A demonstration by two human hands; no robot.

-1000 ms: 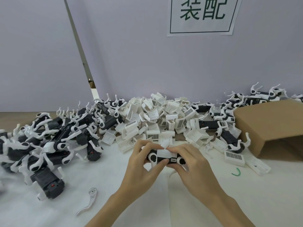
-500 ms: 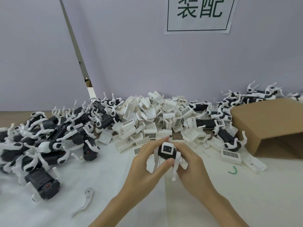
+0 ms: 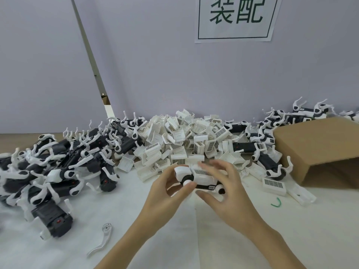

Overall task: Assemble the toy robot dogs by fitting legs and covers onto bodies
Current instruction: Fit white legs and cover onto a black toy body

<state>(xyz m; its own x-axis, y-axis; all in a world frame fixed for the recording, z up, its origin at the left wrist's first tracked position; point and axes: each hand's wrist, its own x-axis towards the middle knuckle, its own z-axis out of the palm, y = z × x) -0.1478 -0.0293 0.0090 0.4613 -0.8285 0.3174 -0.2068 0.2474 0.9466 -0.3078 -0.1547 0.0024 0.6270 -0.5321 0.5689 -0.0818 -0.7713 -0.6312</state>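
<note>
1. Holding the toy dog (image 3: 200, 178) at frame centre, my left hand (image 3: 167, 193) pinched it; my right hand (image 3: 223, 189) had fingers spread apart.
2. That one-handed pinch risked dropping it onto the counter (image 3: 174, 239).

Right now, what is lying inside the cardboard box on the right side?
The cardboard box lies on its side with its opening facing forward. Only a bare brown inner wall and floor show near the mouth. The deeper part is hidden by its top and the picture's edge.
</note>
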